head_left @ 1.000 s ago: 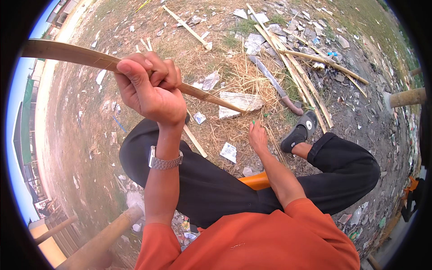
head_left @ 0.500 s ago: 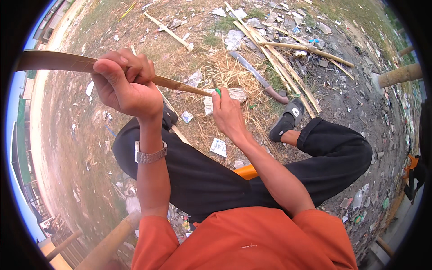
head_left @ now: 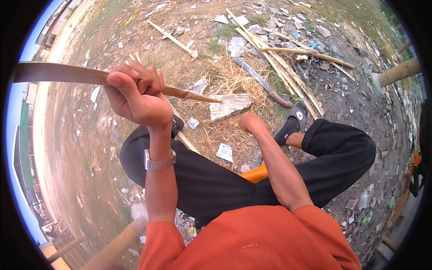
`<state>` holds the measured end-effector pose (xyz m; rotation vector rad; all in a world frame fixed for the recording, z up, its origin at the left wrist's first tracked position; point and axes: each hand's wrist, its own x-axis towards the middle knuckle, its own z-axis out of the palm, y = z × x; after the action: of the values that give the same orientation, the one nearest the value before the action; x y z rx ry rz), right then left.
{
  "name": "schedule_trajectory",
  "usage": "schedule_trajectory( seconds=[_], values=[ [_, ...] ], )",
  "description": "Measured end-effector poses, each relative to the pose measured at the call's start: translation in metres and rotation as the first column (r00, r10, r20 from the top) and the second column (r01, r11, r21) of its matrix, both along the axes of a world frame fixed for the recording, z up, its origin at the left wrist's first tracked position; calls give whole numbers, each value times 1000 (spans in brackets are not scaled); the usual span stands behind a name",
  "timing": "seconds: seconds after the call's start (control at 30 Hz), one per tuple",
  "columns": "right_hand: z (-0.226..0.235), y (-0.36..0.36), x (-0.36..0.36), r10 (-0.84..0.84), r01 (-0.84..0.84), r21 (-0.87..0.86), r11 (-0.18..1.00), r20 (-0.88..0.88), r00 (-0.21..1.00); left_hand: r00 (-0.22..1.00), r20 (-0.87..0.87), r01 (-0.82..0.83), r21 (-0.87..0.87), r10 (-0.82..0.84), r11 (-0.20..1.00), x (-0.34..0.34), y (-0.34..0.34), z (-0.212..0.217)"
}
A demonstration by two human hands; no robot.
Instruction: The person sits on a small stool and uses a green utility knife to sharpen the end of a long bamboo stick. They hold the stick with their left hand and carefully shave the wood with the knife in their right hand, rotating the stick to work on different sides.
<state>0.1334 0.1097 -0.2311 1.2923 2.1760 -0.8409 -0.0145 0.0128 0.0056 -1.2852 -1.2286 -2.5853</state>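
Gripping a long bamboo strip (head_left: 90, 75), the left hand (head_left: 135, 94) has its fingers wrapped tight round the strip's middle, holding it raised level above the lap, tapered end pointing right. The right hand (head_left: 250, 122) hangs just below that tip, apart from it, curled; whether it holds anything I cannot tell. Judged step: steadying the strip for working. A machete (head_left: 263, 83) lies on the ground beyond the tip, beside bamboo poles (head_left: 288, 76). No containers visible.
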Motion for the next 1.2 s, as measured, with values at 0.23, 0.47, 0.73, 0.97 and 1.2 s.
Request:
schedule_trajectory(
  seconds=[0.23,0.47,0.73,0.97,1.2],
  values=[
    [84,-33,-10,-138,238,-11,971,-839,526,1000,-19,11,-26,-11,1000,8,0,1],
    [136,-80,-27,-143,180,-34,983,-760,634,997,-57,44,-44,-47,998,8,0,-2],
    [120,-87,-30,-155,177,-53,983,-757,635,998,-55,15,-45,-18,999,12,-4,-4],
    [109,-79,-20,-112,126,-40,991,-761,639,997,-47,55,-56,-58,997,14,-4,-4],
    [101,-65,-21,-92,153,17,988,-728,679,997,-22,71,-54,-72,996,11,-6,-4]
  ],
)
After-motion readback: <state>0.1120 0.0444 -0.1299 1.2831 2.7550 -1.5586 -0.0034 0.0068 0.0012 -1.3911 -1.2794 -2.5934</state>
